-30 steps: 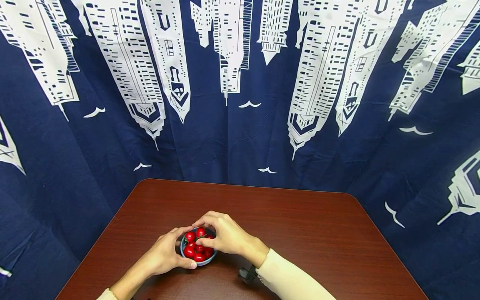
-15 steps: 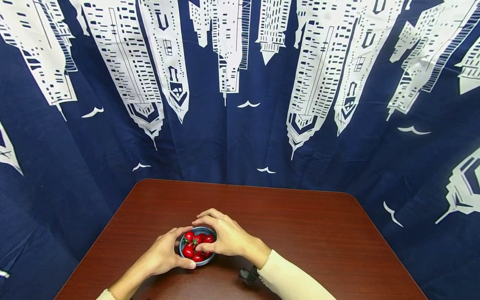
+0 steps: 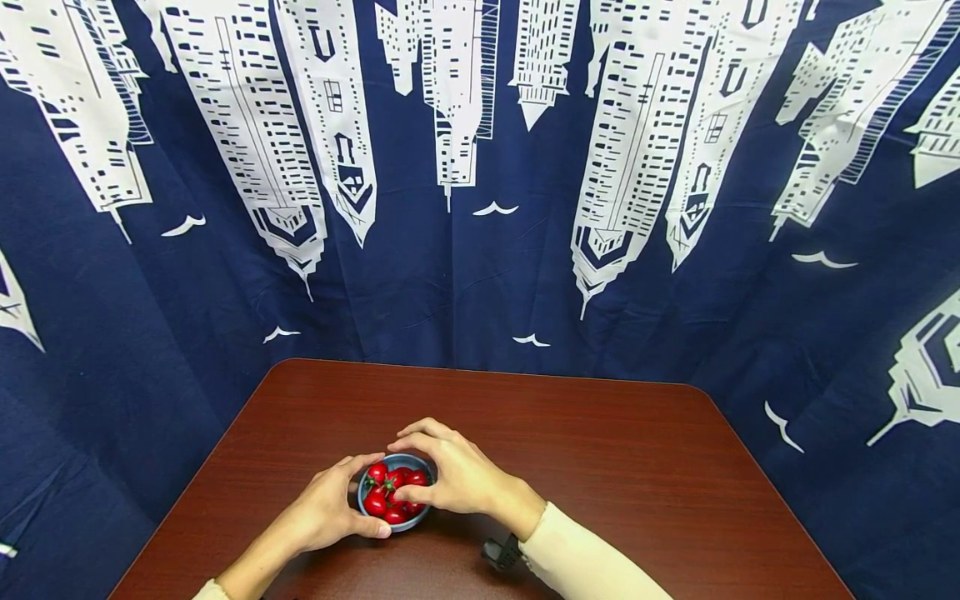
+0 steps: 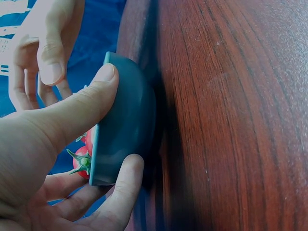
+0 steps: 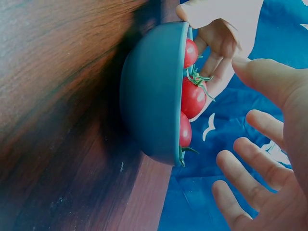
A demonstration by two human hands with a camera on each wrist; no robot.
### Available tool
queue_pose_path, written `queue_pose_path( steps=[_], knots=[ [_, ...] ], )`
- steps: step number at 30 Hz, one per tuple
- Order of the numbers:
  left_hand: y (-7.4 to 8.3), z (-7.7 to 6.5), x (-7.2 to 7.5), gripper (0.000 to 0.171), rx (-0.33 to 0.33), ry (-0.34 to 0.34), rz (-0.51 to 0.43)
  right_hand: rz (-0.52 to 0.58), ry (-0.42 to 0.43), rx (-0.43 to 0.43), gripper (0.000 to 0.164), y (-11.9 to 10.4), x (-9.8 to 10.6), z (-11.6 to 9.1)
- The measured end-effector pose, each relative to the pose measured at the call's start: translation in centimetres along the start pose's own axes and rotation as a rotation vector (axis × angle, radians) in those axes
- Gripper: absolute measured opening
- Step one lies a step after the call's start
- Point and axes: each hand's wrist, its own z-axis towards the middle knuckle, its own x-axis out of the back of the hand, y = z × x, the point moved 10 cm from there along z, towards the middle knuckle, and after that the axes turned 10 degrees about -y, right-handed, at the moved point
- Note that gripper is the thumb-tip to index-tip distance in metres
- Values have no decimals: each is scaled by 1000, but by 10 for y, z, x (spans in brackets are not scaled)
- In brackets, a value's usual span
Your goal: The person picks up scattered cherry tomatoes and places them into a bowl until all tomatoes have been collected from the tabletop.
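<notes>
A small blue bowl (image 3: 406,459) stands upright on the table, holding several red cherry tomatoes (image 3: 375,502) with green stems. From its left side, my left hand (image 3: 330,506) grips the bowl (image 4: 126,120), thumb at the near rim and fingers round the far side. My right hand (image 3: 452,472) hovers over the right part of the bowl with nothing in it. In the right wrist view its spread fingers (image 5: 260,160) are apart from the tomatoes (image 5: 192,100). Part of the bowl's right side is hidden behind the right thumb in the head view.
A dark reddish-brown wooden table (image 3: 600,475) extends behind and to the right of the bowl. Beyond its far edge hangs a navy cloth (image 3: 480,292) printed with white buildings and birds. A black wrist device (image 3: 501,553) shows below the right sleeve.
A tomato that the right fingers touched near the far rim has dropped lower among the others. The right fingers have let go and lifted slightly. The left hand keeps its grip on the bowl.
</notes>
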Motion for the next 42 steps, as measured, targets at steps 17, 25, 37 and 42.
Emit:
queue_pose_path(
  steps=[17,25,37,42],
  knots=[
    [0,1,0,107,4,-4,-12,9,14,-27,54,3,5,-14],
    [0,2,-1,107,3,1,-13,32,24,-55,51,8,7,-31],
    [-5,0,-6,107,1,-23,-47,18,90,-68,46,16,15,-63],
    [-5,-1,-6,107,-40,-31,-66,3,122,-93,43,26,25,-85]
  ],
)
